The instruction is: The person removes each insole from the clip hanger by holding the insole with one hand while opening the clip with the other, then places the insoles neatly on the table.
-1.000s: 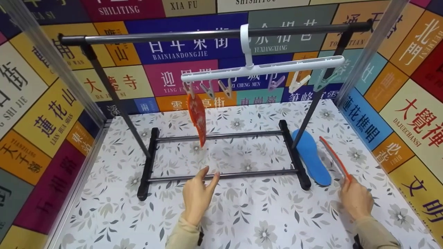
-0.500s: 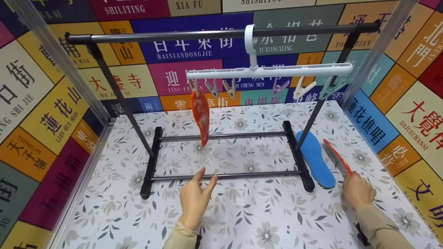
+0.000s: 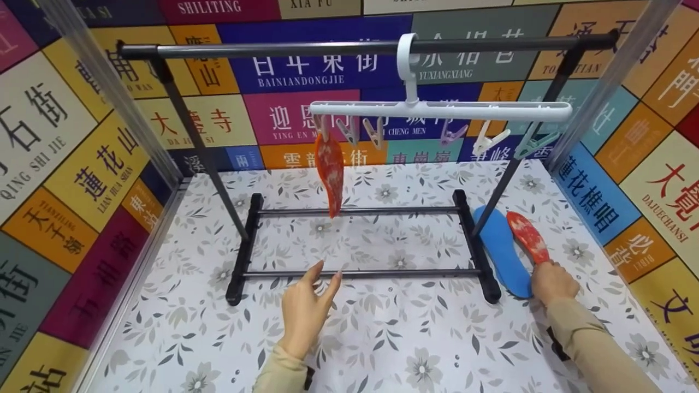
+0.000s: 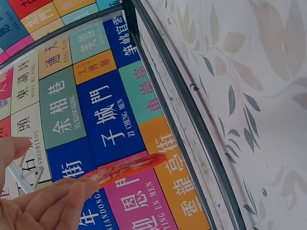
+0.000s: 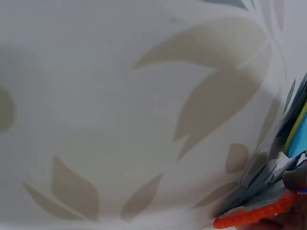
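"The right hand (image 3: 555,284)?"
"Grips a red, white-mottled, foot-shaped insole (image 3: 528,237) at the head view's four o'clock; a flat blue insole (image 3: 503,255) lies at its ten."
"Left hand (image 3: 306,314)?"
"Holding nothing at seven o'clock, thumb and forefinger parted."

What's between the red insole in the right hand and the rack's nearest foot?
In the head view, a blue insole lies between the red insole and foot.
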A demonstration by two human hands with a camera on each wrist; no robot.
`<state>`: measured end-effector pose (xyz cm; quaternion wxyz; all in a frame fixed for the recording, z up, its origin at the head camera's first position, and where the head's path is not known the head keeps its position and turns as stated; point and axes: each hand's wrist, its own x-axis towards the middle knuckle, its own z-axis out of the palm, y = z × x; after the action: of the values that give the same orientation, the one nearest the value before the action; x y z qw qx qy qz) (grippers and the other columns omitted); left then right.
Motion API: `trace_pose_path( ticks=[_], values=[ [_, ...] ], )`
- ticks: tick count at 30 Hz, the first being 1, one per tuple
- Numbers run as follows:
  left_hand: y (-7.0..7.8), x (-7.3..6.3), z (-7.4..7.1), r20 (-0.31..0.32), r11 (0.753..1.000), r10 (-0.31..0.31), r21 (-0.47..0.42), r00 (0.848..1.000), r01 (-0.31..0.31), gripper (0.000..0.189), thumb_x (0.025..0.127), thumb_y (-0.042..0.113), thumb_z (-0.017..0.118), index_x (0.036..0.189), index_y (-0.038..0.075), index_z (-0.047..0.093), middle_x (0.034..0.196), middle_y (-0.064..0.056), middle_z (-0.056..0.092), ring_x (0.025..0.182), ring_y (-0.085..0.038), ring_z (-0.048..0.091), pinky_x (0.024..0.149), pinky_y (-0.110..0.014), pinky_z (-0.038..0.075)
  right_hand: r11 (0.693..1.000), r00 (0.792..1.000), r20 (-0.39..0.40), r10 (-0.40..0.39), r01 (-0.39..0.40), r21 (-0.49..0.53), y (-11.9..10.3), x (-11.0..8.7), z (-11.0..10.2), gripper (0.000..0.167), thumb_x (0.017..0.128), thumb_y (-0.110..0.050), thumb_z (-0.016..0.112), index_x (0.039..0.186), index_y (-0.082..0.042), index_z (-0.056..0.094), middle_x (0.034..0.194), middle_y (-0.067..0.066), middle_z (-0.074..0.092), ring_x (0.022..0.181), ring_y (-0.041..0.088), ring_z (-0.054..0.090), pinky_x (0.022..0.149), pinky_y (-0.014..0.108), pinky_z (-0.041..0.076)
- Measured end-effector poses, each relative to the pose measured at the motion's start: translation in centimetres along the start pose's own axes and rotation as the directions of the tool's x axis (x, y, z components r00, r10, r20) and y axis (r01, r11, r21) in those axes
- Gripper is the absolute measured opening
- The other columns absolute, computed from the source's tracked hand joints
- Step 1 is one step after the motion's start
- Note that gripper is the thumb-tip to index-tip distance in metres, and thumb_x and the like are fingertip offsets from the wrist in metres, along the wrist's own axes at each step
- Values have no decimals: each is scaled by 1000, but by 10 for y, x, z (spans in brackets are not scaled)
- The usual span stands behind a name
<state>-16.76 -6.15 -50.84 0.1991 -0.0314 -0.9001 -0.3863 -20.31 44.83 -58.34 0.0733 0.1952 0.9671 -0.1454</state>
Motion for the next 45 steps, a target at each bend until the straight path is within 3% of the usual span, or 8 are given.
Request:
trace_pose_path(
  ticks=[11, 31, 37, 41, 44, 45],
  values=[
    [-4, 0, 0, -14, 1000, -1, -26, 1000, 0, 50, 89, 44, 71, 121, 5, 70, 105, -11, 75, 83, -23, 75, 74, -38, 59, 1000, 996, 87, 0, 0, 7, 1, 17, -7, 55, 104, -23, 31, 127, 27, 37, 118, 42, 46, 111, 57, 46, 80, 66, 47],
    [-4, 2, 1, -7, 1000, 8, -17, 1000, -8, 46, 91, 41, 69, 120, 4, 70, 106, -12, 75, 81, -24, 75, 71, -38, 59, 1000, 997, 72, -1, 2, -19, -3, 21, -13, 58, 105, -29, 31, 130, 24, 39, 122, 42, 41, 114, 58, 43, 81, 68, 46],
    [-1, 12, 0, -22, 1000, 29, 8, 999, -29, 45, 91, 41, 69, 118, 4, 71, 104, -12, 76, 79, -24, 74, 69, -39, 57, 1000, 998, 58, -9, 10, -20, -16, 16, -17, 57, 106, -29, 31, 128, 22, 44, 120, 41, 43, 111, 57, 45, 79, 68, 47],
    [0, 24, -2, -42, 998, 53, 37, 998, -51, 44, 91, 40, 69, 117, 4, 72, 79, -10, 76, 57, -21, 67, 58, -38, 54, 999, 999, 16, -28, 28, -24, -34, 9, -17, 58, 106, -31, 30, 128, 22, 44, 121, 42, 45, 111, 58, 47, 78, 68, 48],
    [0, 34, -4, -49, 998, 55, 46, 997, -52, 45, 91, 40, 69, 118, 5, 71, 79, -11, 76, 58, -24, 68, 58, -39, 54, 996, 995, -56, -83, 81, -36, -48, 0, -18, 57, 106, -29, 33, 123, 23, 46, 116, 44, 50, 105, 60, 52, 75, 68, 48],
    [1, 38, -5, -53, 998, 54, 47, 997, -51, 45, 91, 40, 69, 118, 4, 71, 88, -12, 77, 65, -26, 71, 61, -40, 56, 994, 991, -82, -107, 103, -42, -53, -4, -17, 55, 105, -28, 35, 121, 23, 47, 114, 44, 51, 102, 60, 54, 74, 68, 48]
  ],
)
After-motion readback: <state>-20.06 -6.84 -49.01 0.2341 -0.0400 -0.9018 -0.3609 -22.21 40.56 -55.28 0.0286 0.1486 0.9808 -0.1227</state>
